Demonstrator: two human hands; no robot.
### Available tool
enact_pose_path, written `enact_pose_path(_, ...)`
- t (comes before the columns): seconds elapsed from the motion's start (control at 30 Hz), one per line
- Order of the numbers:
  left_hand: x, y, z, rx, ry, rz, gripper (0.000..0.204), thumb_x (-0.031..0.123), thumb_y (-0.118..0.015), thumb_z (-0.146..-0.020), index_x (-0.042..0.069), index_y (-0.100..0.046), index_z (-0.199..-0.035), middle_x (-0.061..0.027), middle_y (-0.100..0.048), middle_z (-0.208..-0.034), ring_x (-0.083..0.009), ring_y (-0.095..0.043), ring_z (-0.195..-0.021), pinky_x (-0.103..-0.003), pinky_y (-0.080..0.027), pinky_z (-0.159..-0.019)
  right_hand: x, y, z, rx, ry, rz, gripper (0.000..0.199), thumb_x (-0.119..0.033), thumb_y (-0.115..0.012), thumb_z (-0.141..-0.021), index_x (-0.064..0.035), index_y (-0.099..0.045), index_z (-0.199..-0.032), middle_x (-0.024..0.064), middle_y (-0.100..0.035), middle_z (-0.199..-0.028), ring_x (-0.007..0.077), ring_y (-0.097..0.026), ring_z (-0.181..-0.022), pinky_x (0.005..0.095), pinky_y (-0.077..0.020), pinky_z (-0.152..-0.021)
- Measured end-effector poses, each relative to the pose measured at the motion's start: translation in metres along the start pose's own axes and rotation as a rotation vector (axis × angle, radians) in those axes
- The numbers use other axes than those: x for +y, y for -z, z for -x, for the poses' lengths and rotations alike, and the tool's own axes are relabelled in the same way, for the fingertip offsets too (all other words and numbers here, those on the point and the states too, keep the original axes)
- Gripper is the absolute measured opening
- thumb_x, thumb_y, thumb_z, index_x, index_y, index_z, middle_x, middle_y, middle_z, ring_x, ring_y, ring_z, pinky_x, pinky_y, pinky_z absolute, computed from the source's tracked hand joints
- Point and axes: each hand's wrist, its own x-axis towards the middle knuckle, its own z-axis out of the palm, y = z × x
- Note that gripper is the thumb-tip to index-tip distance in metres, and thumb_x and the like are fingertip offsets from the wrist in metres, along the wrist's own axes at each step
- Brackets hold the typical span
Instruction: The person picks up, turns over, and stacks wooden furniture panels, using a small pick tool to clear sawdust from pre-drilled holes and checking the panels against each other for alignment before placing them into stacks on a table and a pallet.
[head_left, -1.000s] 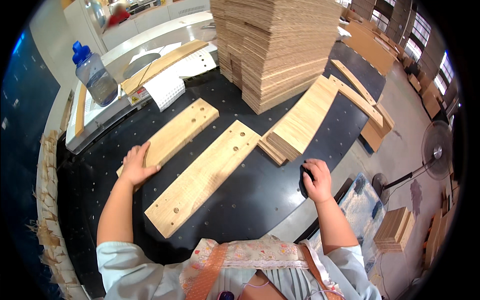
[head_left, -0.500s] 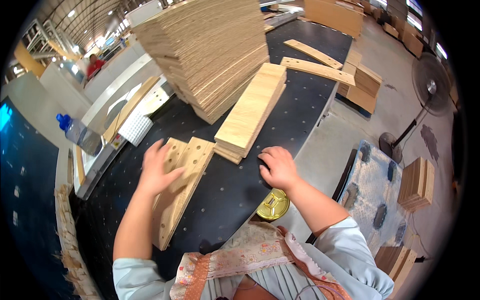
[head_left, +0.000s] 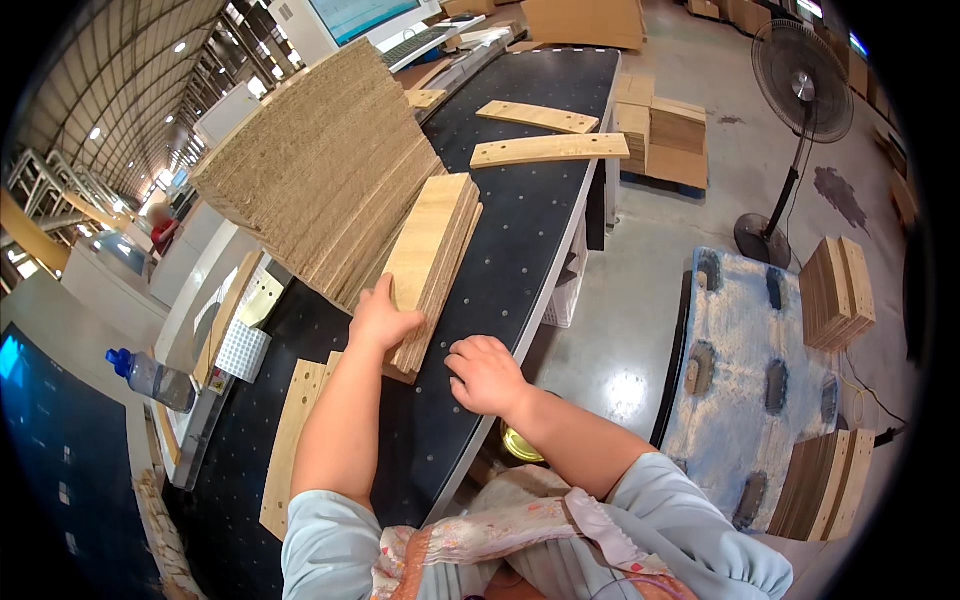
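Note:
A stack of narrow wooden boards [head_left: 425, 240] lies lengthwise beside a tall block of stacked panels [head_left: 315, 170] on a black table. My left hand [head_left: 378, 318] is closed around its near end, with the thumb on the end faces and fingers at the left side, partly hidden. My right hand [head_left: 487, 375] rests near the table's right edge, its fingers loosely bent and nothing in them. Under my left forearm lie boards with drilled holes [head_left: 290, 440], partly covered by the arm.
Two drilled slats [head_left: 548, 150] [head_left: 537, 117] lie farther along the black table [head_left: 520, 230]. A bottle with a blue cap [head_left: 155, 378] is at the left. On the right are a standing fan [head_left: 800, 90], a blue pallet [head_left: 735, 370] and wood stacks [head_left: 836, 295].
My left hand has moved from the drilled boards forward and right onto the narrow board stack. My right hand stays by the table edge. The view has shifted.

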Motion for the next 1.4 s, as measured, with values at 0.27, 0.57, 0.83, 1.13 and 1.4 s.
enact_pose_path(0.27, -0.029, 0.038, 0.082, 0.142, 0.008, 0.114, 0.088, 0.025, -0.073, -0.052, 0.011, -0.038, -0.132, -0.0199, -0.046, -0.122, -0.0321, -0.047, -0.114, -0.037, -0.041, -0.094, 0.004, -0.001, 0.000, -0.066, -0.033, -0.004, 0.022, -0.016, -0.063, -0.066, -0.0077, -0.059, -0.086, 0.0060, -0.055, -0.094, 0.0250, -0.051, -0.095, 0.0379, -0.0392, -0.087)
enact_pose_path(0.57, -0.080, -0.007, 0.240, 0.039, -0.078, 1.464, 0.093, 0.023, -0.076, -0.056, 0.001, -0.030, -0.134, -0.0130, -0.051, -0.118, -0.0256, -0.054, -0.105, -0.037, -0.048, -0.085, -0.080, 0.021, -0.010, -0.258, -0.426, -1.151, 0.090, -0.028, -0.072, -0.075, -0.0041, -0.016, -0.141, 0.0193, -0.039, -0.133, 0.0293, -0.041, -0.120, 0.0385, -0.0365, -0.097)
enact_pose_path(0.83, -0.087, -0.037, 0.307, 0.086, -0.096, 1.891, 0.087, 0.024, -0.074, -0.059, 0.000, -0.033, -0.132, -0.0156, -0.050, -0.121, -0.0270, -0.053, -0.107, -0.039, -0.045, -0.091, -0.141, 0.019, 0.006, -0.505, -0.434, -1.867, 0.091, -0.009, -0.069, -0.069, -0.0055, -0.013, -0.141, 0.0134, -0.036, -0.134, 0.0242, -0.038, -0.123, 0.0369, -0.0317, -0.102)
enact_pose_path(1.13, -0.095, -0.026, 0.349, 0.123, -0.248, 1.983, 0.088, 0.033, -0.072, -0.062, -0.003, -0.033, -0.132, -0.0181, -0.045, -0.127, -0.0282, -0.049, -0.114, -0.040, -0.041, -0.096, -0.135, -0.011, 0.013, -1.026, -0.413, -2.428, 0.083, -0.016, -0.068, -0.061, 0.0025, -0.031, -0.133, 0.0187, -0.050, -0.122, 0.0323, -0.056, -0.105, 0.0451, -0.0447, -0.091)
enact_pose_path(1.4, -0.097, -0.008, 0.357, 0.070, -0.232, 2.061, 0.091, 0.041, -0.069, -0.067, -0.002, -0.027, -0.136, -0.0140, -0.035, -0.136, -0.0237, -0.042, -0.121, -0.038, -0.037, -0.100, -0.154, -0.025, 0.008, -1.048, -0.457, -2.423, 0.086, -0.023, -0.070, -0.060, 0.0069, -0.032, -0.131, 0.0232, -0.049, -0.121, 0.0371, -0.055, -0.105, 0.0468, -0.0463, -0.089)
